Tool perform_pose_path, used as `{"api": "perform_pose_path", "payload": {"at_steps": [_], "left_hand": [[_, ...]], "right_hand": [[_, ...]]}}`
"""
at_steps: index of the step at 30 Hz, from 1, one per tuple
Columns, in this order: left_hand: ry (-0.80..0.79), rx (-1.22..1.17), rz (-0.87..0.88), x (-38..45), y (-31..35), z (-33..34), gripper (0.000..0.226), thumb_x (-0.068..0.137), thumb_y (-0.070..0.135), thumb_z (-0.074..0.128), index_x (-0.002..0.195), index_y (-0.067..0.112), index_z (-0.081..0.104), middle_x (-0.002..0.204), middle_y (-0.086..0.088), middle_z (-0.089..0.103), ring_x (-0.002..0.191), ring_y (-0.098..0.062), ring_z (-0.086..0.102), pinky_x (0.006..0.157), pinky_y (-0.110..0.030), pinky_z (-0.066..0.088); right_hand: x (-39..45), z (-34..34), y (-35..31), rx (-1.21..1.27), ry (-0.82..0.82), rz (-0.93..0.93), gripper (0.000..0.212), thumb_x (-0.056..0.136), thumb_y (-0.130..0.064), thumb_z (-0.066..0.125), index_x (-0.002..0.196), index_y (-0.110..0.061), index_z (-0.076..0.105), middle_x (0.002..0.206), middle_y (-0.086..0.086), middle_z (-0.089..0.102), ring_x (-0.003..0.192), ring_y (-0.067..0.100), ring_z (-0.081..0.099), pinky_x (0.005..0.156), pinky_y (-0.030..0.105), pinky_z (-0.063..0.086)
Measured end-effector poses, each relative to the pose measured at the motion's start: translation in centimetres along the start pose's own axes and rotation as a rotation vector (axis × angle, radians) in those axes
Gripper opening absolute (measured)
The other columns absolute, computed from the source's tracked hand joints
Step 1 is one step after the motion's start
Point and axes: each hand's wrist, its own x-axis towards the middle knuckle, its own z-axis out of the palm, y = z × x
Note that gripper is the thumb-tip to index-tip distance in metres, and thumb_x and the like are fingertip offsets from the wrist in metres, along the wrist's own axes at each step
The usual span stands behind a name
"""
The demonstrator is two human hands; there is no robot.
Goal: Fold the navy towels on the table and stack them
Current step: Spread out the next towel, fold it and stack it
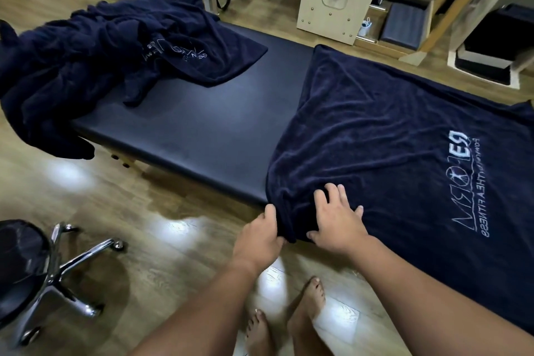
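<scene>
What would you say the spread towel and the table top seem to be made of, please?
The spread towel looks like soft terry cloth: matte, fuzzy nap, limp creases. The table top looks like smooth vinyl or leather padding: it shows a dull sheen.

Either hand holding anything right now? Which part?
Left hand grips the spread towel at its near left corner. Right hand rests flat on top beside it, fingers spread, gripping nothing.
</scene>
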Motion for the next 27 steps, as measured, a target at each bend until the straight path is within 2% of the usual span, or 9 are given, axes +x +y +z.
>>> {"api": "perform_pose_path", "payload": {"at_steps": [5, 9, 13, 15, 18, 20, 22, 24, 27], "left_hand": [[0.207, 0.018, 0.056, 0.4, 1.1, 0.0, 0.011, 0.094, 0.020, 0.053, 0.099, 0.011, 0.049, 0.093, -0.014, 0.068, 0.085, -0.043, 0.064, 0.069, -0.045, 0.046], [0.389, -0.257, -0.268, -1.7, -3.6, -1.5, 0.006, 0.087, 0.004, 0.061, 0.086, 0.010, 0.061, 0.074, -0.016, 0.067, 0.073, -0.041, 0.062, 0.062, -0.036, 0.041], [0.213, -0.159, -0.283, -3.4, -6.6, -2.4, 0.019, 0.083, 0.005, 0.059, 0.076, 0.020, 0.049, 0.069, 0.000, 0.059, 0.073, -0.034, 0.059, 0.063, -0.032, 0.039], [0.189, -0.140, -0.211, -3.0, -6.0, -2.6, 0.025, 0.076, 0.005, 0.056, 0.070, 0.023, 0.039, 0.071, 0.005, 0.051, 0.070, -0.029, 0.052, 0.062, -0.034, 0.041], [0.228, -0.202, -0.090, -2.0, -4.5, -3.0, 0.026, 0.075, 0.010, 0.058, 0.084, 0.030, 0.045, 0.091, 0.006, 0.051, 0.082, -0.027, 0.054, 0.074, -0.038, 0.048], [0.240, -0.169, 0.020, -1.3, -3.3, -2.9, 0.041, 0.083, 0.019, 0.065, 0.120, 0.031, 0.053, 0.114, 0.005, 0.050, 0.101, -0.023, 0.057, 0.086, -0.040, 0.051], [0.217, 0.010, 0.115, -0.3, -1.9, -2.9, 0.062, 0.089, 0.030, 0.065, 0.146, 0.033, 0.040, 0.134, 0.000, 0.040, 0.117, -0.023, 0.049, 0.091, -0.041, 0.052], [0.212, 0.298, 0.224, 1.0, -0.6, -2.8, 0.072, 0.087, 0.033, 0.066, 0.152, 0.035, 0.034, 0.154, -0.010, 0.027, 0.130, -0.031, 0.037, 0.099, -0.045, 0.049], [0.117, 0.605, 0.212, 2.3, 0.0, -2.5, 0.084, 0.089, 0.033, 0.058, 0.161, 0.019, 0.016, 0.169, -0.011, 0.006, 0.146, -0.036, 0.024, 0.115, -0.051, 0.029]], "right_hand": [[0.1, 0.1, 0.4, -0.010, 0.001, -0.012, 0.076, 0.084, -0.045, 0.075, 0.137, -0.022, 0.025, 0.161, 0.005, -0.002, 0.154, 0.034, -0.011, 0.108, 0.073, 0.026], [-0.1, 0.3, 1.1, -0.021, 0.015, -0.030, 0.080, 0.084, -0.045, 0.076, 0.141, -0.024, 0.023, 0.160, 0.003, -0.003, 0.154, 0.033, -0.011, 0.109, 0.074, 0.025], [-1.4, 1.7, 1.1, -0.103, 0.103, -0.099, 0.076, 0.089, -0.048, 0.070, 0.145, -0.023, 0.025, 0.162, 0.007, -0.002, 0.154, 0.036, -0.011, 0.113, 0.073, 0.021], [-2.2, 2.9, 1.1, -0.175, 0.152, -0.155, 0.068, 0.084, -0.048, 0.075, 0.136, -0.023, 0.040, 0.162, 0.012, 0.012, 0.154, 0.037, 0.001, 0.113, 0.072, 0.025], [-2.6, 4.1, 1.3, -0.224, 0.163, -0.161, 0.053, 0.071, -0.046, 0.085, 0.110, -0.026, 0.056, 0.156, 0.013, 0.032, 0.149, 0.037, 0.020, 0.105, 0.072, 0.036], [-2.7, 4.3, 1.3, -0.201, 0.174, -0.247, 0.049, 0.080, -0.042, 0.077, 0.121, -0.029, 0.053, 0.162, 0.008, 0.024, 0.152, 0.036, 0.012, 0.112, 0.070, 0.028], [-3.0, 4.0, 1.8, -0.175, 0.165, -0.374, 0.054, 0.090, -0.038, 0.065, 0.139, -0.032, 0.043, 0.166, -0.001, 0.014, 0.156, 0.031, 0.001, 0.120, 0.064, 0.015], [-3.7, 3.3, 2.7, -0.136, 0.133, -0.382, 0.061, 0.094, -0.034, 0.059, 0.149, -0.033, 0.033, 0.168, -0.007, 0.008, 0.156, 0.023, -0.006, 0.124, 0.057, 0.009], [-5.0, 3.2, 5.6, -0.033, 0.117, -0.129, 0.074, 0.097, -0.034, 0.058, 0.156, -0.043, 0.014, 0.167, -0.009, -0.006, 0.155, 0.021, -0.011, 0.124, 0.057, 0.012]]}}
